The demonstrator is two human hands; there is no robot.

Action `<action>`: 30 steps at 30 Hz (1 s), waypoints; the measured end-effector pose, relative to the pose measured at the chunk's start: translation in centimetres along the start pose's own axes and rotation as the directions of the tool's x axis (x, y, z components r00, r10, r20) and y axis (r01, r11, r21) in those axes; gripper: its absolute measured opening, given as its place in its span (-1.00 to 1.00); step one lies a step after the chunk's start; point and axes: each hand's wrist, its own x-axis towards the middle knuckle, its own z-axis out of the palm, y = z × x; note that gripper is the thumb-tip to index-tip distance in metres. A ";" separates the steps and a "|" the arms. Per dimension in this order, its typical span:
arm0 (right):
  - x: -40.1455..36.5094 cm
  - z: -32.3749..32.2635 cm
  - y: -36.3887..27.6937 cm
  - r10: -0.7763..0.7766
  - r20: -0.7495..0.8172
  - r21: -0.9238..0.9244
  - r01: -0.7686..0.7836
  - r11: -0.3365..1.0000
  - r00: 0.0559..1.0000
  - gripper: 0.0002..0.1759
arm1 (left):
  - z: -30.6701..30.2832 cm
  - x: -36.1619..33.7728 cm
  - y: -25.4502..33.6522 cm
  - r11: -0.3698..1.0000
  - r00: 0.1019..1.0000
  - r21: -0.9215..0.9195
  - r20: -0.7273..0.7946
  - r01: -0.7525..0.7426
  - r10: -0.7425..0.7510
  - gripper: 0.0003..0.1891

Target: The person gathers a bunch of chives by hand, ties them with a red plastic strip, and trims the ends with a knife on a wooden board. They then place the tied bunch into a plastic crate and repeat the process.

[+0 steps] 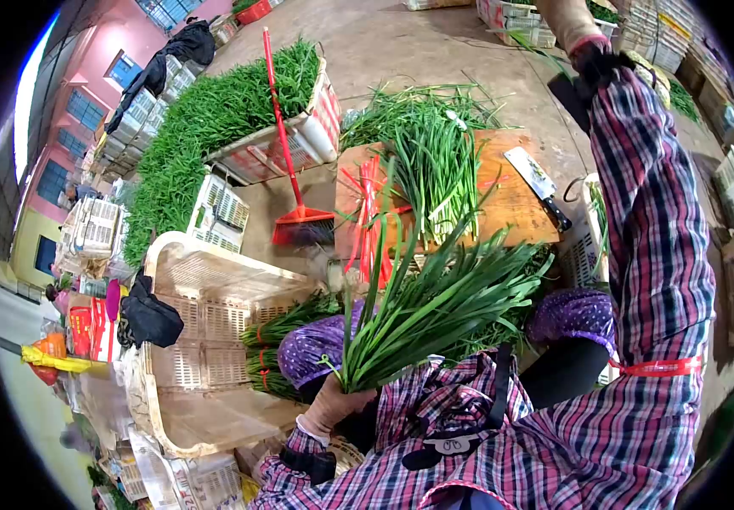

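Green stalks (pixel 443 297) fan to the right from the left hand (pixel 337 406), whose grip is clenched around their base on the near side of the wooden tabletop (pixel 511 204), while the right hand (pixel 566 21) stretches to the far right, its grip too cut off to tell. On the tabletop lie red ties (pixel 369 221) at left, loose greens (pixel 439 170) in the middle and a cleaver (pixel 532 174) at right. Tied bundles (pixel 290 327) sit in a crate (pixel 201 340) at near left, with a red broom (pixel 286 153) beyond it.
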 end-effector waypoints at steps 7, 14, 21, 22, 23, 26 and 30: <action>-12.0 4.7 7.3 0.027 -0.353 -0.424 -0.185 0.886 0.935 -0.65 | -4.5 2.1 -0.7 0.720 0.874 0.633 -0.138 -0.284 0.466 -0.66; -26.0 5.4 10.2 0.285 -0.542 -0.099 -0.397 0.912 0.790 -0.71 | -5.2 1.5 7.0 0.357 0.661 0.921 -0.172 -0.154 0.730 -0.73; -31.1 10.3 7.2 0.588 -0.041 -0.126 -0.588 0.799 0.808 -0.61 | -4.2 3.2 12.4 -0.138 0.443 0.972 0.210 -0.190 0.872 -0.49; -31.0 12.5 7.2 0.701 0.107 -0.196 -0.677 0.710 0.705 -0.54 | -3.7 3.6 13.5 -0.241 0.462 0.968 0.245 -0.068 0.852 -0.51; -31.5 14.4 8.8 0.668 0.249 -0.215 -0.632 0.744 0.701 -0.48 | -3.1 4.1 14.7 -0.342 0.484 0.938 0.276 0.053 0.831 -0.51; -32.5 20.7 15.9 0.551 0.408 0.037 -0.615 0.787 0.729 -0.21 | 0.7 5.5 18.7 -0.527 0.452 0.847 0.498 -0.069 0.740 -0.51; -27.7 25.7 17.5 0.404 0.236 0.438 -0.468 0.768 0.884 -0.06 | 6.0 8.0 20.6 -0.658 0.608 0.750 0.492 0.068 0.624 -0.73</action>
